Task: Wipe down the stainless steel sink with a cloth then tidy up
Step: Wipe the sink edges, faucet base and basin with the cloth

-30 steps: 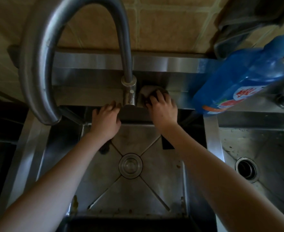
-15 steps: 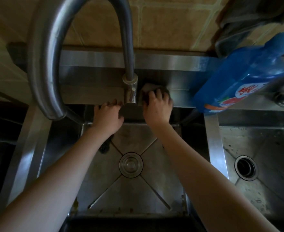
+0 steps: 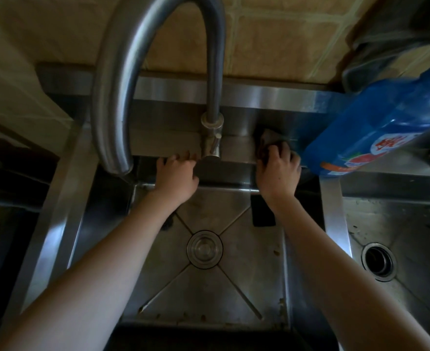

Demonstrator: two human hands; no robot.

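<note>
A stainless steel sink with a round drain lies below me. My right hand presses a small dark cloth onto the back ledge, to the right of the tap base and just left of the blue bottle. My left hand rests on the ledge's front edge left of the tap base, fingers curled over it, holding nothing. Most of the cloth is hidden under my fingers.
A tall curved tap spout arches over the left of the basin. A blue detergent bottle stands on the ledge at the right. A second basin with an open drain lies right of the divider. Tiled wall behind.
My right hand has slid the cloth to the right along the back ledge, away from the tap base toward the blue bottle. My left hand has stayed on the ledge.
</note>
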